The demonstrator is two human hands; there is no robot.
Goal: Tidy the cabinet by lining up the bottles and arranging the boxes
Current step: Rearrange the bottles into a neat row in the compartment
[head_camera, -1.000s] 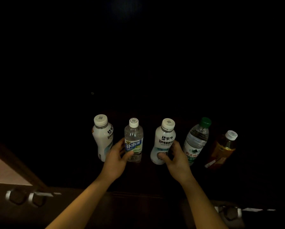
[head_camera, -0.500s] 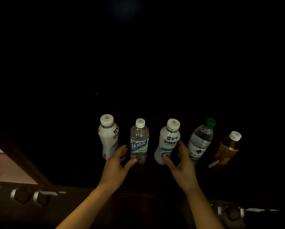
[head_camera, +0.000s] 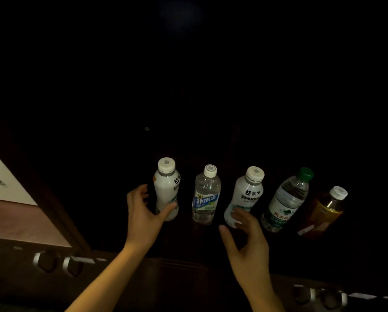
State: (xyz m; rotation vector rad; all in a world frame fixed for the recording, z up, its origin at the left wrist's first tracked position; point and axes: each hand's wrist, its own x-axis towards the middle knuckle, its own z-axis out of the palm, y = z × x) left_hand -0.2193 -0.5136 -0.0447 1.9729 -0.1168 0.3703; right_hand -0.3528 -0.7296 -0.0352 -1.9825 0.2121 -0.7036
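Several bottles stand upright in a row in the dark cabinet: a white milk bottle [head_camera: 167,188], a clear water bottle with a blue label [head_camera: 206,195], a second white milk bottle [head_camera: 247,194], a green-capped water bottle [head_camera: 286,201] and an amber tea bottle [head_camera: 324,210]. My left hand [head_camera: 143,218] is open and curls around the leftmost white bottle; the thumb lies across its lower front while the fingers stay apart from its left side. My right hand [head_camera: 247,242] hangs open with spread fingers just in front of the second white bottle's base. No boxes show.
The cabinet interior behind the bottles is black and unreadable. A brown side panel with a pale sheet [head_camera: 2,176] is at the left. Metal handles [head_camera: 55,263] sit on the front below left, and more handles [head_camera: 323,297] below right.
Both hands let go of the blue-label bottle and the second white bottle. My left hand moved left to the leftmost white bottle; my right hand drew back toward me.
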